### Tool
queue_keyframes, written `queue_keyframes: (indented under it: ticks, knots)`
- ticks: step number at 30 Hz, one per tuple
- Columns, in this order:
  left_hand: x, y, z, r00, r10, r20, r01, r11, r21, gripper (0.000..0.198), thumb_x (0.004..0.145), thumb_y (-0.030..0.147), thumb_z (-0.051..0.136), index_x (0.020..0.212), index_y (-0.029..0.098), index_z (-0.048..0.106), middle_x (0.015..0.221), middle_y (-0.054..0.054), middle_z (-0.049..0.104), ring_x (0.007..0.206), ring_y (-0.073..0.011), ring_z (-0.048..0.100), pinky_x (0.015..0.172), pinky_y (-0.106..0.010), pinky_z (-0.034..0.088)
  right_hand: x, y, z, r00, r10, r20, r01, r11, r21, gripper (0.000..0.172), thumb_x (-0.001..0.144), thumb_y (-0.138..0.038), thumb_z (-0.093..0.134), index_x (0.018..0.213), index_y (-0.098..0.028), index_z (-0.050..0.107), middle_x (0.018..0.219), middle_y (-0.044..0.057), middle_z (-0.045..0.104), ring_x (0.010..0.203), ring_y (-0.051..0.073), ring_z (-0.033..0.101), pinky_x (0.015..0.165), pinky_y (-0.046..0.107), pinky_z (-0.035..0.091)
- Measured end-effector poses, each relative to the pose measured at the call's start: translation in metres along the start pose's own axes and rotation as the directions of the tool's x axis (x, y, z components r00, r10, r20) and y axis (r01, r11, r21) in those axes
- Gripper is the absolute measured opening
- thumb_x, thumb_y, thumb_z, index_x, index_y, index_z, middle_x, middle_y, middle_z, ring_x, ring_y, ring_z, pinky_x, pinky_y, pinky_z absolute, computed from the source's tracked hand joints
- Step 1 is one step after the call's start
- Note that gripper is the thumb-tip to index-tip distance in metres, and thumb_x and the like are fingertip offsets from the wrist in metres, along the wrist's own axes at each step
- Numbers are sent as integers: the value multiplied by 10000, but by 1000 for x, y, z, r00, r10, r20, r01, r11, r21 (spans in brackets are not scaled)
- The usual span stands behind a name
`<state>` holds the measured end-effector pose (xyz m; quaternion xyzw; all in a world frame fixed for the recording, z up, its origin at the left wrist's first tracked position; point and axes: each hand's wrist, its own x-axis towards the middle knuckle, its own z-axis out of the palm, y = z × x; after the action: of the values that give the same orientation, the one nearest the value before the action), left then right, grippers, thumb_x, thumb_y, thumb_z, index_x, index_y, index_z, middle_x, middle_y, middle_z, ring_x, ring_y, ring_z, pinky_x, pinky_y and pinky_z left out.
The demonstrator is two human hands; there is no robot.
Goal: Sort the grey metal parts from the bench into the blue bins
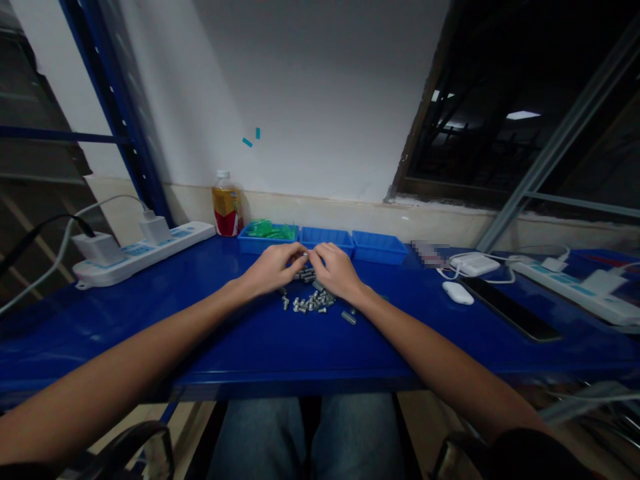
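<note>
Over the middle of the blue table (310,353), my left hand (274,268) and my right hand (336,270) meet at their fingertips. The fingers of my left hand are pinched at a tiny metal piece (305,254). My right hand's fingers are also closed beside it, and what they hold is too small to name. Loose silver screws (315,303) lie in a pile just below the hands. Dark metal cylinders (305,274) show between the hands, and another cylinder (349,318) lies near my right wrist.
Behind the hands stand a blue bin with green pieces (270,231) and two more blue bins (326,239) (379,247). A bottle (227,205) and a power strip (145,255) are at left. At right are a phone (510,309), a white case (457,293) and another power strip (575,288).
</note>
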<state>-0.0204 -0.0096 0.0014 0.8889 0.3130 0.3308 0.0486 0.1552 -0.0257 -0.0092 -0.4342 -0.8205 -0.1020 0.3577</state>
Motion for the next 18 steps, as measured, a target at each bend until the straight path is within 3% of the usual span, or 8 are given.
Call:
queue_keyframes:
  ticks: [5,11,18]
  knots:
    - [1,9,-3,997,-76,16,76,997,34,316,927,320,333,823,138,568,735,-33,603,673,-148,550,631,-269,397,0,-4,-6,998,4,68,0,999,-49,294,963,-290,311,774,-183,509,790,45,605,783,160,522,732,274,343]
    - [0,11,-1,996,-70,47,70,998,6,322,930,304,291,708,158,473,637,-1,509,589,-132,478,576,-260,350,-1,-9,-9,981,18,194,-7,998,-60,305,969,-278,286,795,-177,516,749,50,616,708,161,552,657,266,327]
    - [-1,14,-2,997,-11,80,9,999,35,313,936,295,274,694,171,430,627,4,467,571,-128,440,574,-258,337,-1,-9,-10,976,91,198,-134,967,217,407,972,-303,268,682,-176,524,577,-4,570,585,118,548,613,226,344]
